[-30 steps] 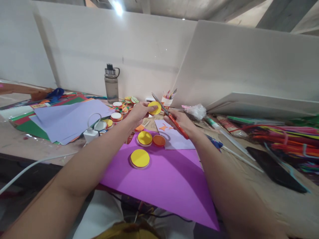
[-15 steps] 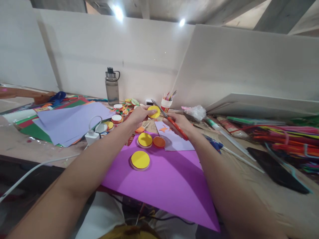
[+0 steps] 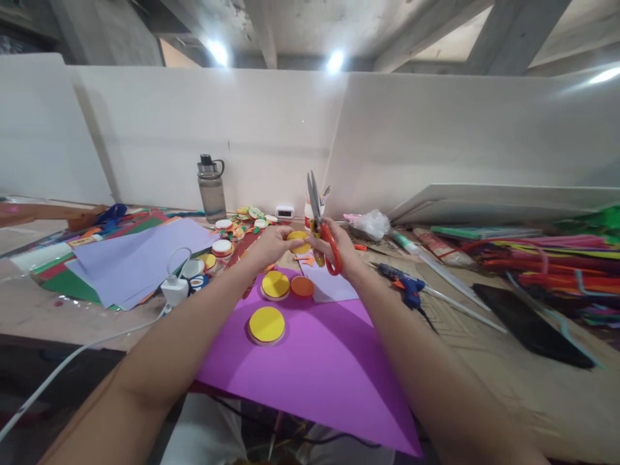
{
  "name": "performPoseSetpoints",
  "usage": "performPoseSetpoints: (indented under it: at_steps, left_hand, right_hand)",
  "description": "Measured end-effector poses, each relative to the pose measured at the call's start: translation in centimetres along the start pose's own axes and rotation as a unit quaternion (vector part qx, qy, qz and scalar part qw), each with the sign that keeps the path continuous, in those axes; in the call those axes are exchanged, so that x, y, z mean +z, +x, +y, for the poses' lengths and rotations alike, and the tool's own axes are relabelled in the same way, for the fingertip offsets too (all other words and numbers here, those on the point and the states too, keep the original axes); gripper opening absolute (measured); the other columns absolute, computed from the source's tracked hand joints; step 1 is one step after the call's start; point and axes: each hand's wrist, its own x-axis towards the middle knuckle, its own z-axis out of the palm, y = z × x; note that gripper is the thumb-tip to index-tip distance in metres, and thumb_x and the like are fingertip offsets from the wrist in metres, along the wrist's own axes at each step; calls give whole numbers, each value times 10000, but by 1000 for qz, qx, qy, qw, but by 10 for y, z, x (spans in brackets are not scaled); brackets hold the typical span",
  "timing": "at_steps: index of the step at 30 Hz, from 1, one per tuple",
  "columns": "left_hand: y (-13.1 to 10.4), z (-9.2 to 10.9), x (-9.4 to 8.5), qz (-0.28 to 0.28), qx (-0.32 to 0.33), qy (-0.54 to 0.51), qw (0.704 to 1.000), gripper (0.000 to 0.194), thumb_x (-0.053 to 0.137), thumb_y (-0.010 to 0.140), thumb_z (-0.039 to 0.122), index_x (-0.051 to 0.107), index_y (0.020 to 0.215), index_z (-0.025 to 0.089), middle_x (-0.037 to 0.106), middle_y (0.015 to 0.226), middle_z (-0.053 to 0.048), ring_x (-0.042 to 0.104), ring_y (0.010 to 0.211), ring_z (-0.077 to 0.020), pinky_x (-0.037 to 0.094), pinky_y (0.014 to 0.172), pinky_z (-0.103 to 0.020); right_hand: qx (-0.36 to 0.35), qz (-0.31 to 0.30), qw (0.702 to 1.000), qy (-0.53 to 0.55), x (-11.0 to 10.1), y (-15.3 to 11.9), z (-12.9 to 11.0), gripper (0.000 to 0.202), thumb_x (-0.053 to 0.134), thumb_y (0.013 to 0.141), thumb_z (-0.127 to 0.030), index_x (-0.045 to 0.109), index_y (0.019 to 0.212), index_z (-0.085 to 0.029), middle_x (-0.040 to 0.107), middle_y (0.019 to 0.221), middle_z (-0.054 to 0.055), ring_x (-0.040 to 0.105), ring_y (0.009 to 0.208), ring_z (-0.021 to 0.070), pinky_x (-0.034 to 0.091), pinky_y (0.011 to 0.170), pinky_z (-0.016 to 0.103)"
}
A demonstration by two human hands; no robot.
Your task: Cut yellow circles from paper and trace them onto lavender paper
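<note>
My left hand (image 3: 272,247) pinches the edge of a yellow disc (image 3: 299,243). Scissors with red handles (image 3: 331,248) are in my right hand (image 3: 343,250), their blades pointing up and slightly apart. The right fingertips also reach the disc's right edge, where something yellow shows by the scissors. Below, on a purple sheet (image 3: 310,368), lie two yellow-topped discs, a nearer one (image 3: 267,324) and a farther one (image 3: 276,284). An orange disc (image 3: 302,287) sits beside the farther one. A pale lilac sheet (image 3: 334,284) with orange scraps lies under my right hand.
A water bottle (image 3: 212,190) stands at the back left, near lilac paper sheets (image 3: 140,258) and a white plug (image 3: 174,290). On the right are a blue glue gun (image 3: 411,289), a black phone-like slab (image 3: 530,326) and colourful pipe cleaners (image 3: 523,261). Several small discs lie behind my left hand.
The scissors have swung from lying slantwise across the disc to upright, away from it. My right hand has come closer to the left, its fingers at the disc. The view has tilted upward.
</note>
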Motion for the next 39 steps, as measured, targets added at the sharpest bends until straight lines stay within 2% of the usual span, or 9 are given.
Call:
performPoseSetpoints:
  at_steps: [8,13,16,21,28,31,34,36,39]
  left_hand:
    - [4,-8,-1,-3,-34,6,999,312,802,576,410,699,689,138,584,570,3,532,605,-135,387,540,-218]
    - [4,-10,6,35,-60,-78,995,341,800,593,414,711,772,138,653,665,-30,510,555,-109,359,501,-214]
    - [2,-12,11,40,-78,-142,986,320,784,625,419,702,773,147,638,671,-18,468,522,-77,315,483,-204]
    - [1,-13,15,47,-88,-200,975,325,799,618,408,679,772,148,596,660,2,472,528,-71,319,496,-208]
    - [3,-10,7,52,-87,-224,969,298,823,583,372,674,709,146,573,601,16,448,522,-68,306,501,-209]
    - [5,-7,-1,83,-101,-246,960,306,841,545,346,672,698,142,608,633,3,481,545,-70,315,502,-199]
    - [8,-5,-8,123,-112,-272,948,349,862,493,321,681,730,141,655,698,-10,530,593,-76,343,516,-184]
    - [9,-4,-12,133,-115,-293,940,377,871,472,301,687,761,143,671,712,-14,559,625,-85,370,536,-179]
    - [10,-5,-14,133,-116,-321,930,390,873,468,285,685,779,144,678,707,-16,580,639,-94,390,550,-183]
  right_hand:
    - [9,39,999,-27,7,-1,3,504,691,704,-347,517,1151,-191,562,789,-22,461,504,66,394,462,224]
    - [-5,110,994,-8,15,2,13,519,715,658,-355,506,1105,-198,560,784,-11,495,550,94,408,474,233]
    - [-6,142,990,5,18,2,11,499,703,676,-366,493,1095,-194,565,807,-1,501,548,97,416,467,239]
    - [-18,164,986,11,22,-1,6,476,699,692,-366,495,1082,-184,555,813,-7,486,530,90,425,477,250]
    - [-22,93,995,-20,17,0,8,481,640,757,-400,505,1168,-190,572,819,5,509,610,120,446,566,272]
    - [-16,73,994,-82,12,1,3,479,610,784,-429,507,1183,-185,590,869,29,532,696,146,459,640,294]
    - [-14,45,990,-133,9,1,-1,495,596,800,-472,501,1196,-189,591,834,24,553,755,173,465,698,307]
    - [-14,32,985,-170,7,0,-3,480,582,810,-502,524,1169,-189,593,816,26,565,761,183,464,703,309]
    - [-9,-2,975,-224,5,-2,-6,365,561,833,-514,572,1017,-199,563,724,6,547,676,169,446,636,293]
